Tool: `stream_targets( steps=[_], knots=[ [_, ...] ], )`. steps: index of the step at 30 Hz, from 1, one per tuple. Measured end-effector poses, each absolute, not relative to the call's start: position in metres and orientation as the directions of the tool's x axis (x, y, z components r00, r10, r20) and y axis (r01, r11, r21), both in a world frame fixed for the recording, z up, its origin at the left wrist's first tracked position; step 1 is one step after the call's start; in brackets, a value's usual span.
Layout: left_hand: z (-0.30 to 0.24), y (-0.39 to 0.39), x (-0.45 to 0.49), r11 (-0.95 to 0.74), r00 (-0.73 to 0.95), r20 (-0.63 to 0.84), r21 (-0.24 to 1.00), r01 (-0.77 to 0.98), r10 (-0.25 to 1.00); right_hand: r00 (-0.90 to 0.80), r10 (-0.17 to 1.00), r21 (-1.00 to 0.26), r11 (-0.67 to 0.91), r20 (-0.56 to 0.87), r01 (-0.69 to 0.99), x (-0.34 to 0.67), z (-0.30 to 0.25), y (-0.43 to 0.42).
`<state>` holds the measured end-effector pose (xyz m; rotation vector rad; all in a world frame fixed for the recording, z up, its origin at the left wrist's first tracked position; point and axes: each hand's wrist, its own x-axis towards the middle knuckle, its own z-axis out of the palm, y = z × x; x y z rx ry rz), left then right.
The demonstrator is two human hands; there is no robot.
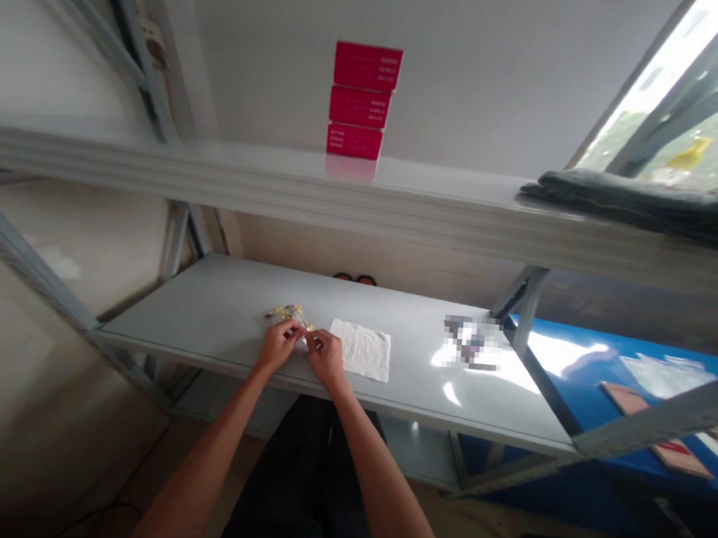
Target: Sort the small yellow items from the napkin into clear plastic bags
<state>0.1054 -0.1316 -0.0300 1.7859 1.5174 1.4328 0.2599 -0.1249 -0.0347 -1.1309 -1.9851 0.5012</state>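
My left hand (277, 345) and my right hand (326, 355) meet over the lower grey shelf (207, 307), fingers pinched together on a small pale item between them that is too small to make out. Just beyond the fingertips lies a little heap of yellowish and white pieces (287, 311). A white paper tissue (362, 349) lies flat on the shelf right beside my right hand.
Three pink boxes (361, 99) are stacked on the upper shelf (279, 181). A dark folded cloth (643, 204) lies at that shelf's right end. A blurred-out object (471, 340) sits right of the tissue. A blue surface (605, 379) with papers lies at the right.
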Motion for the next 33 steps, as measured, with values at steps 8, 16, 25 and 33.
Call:
stream_targets(
  steps=[8,16,25,33],
  knots=[
    [-0.030,-0.131,0.111,-0.363,-0.017,0.503,0.647,0.670,0.864,-0.163,0.874,-0.556,0.425,0.457,0.714,0.258,-0.031,-0.117],
    [-0.006,-0.111,0.147,-0.429,-0.094,0.580,0.693,0.580,0.809,-0.253,0.852,-0.661,0.517,0.459,0.544,0.301,-0.002,-0.089],
    [-0.023,-0.093,0.175,0.030,0.049,-0.009,0.894,-0.446,0.999,-0.139,0.918,-0.929,0.369,0.371,-0.042,0.342,-0.002,-0.070],
    [-0.032,-0.081,0.170,-0.207,-0.228,0.161,0.959,-0.192,0.960,-0.115,0.916,-0.912,0.396,0.384,0.105,0.365,-0.026,-0.070]
  ],
)
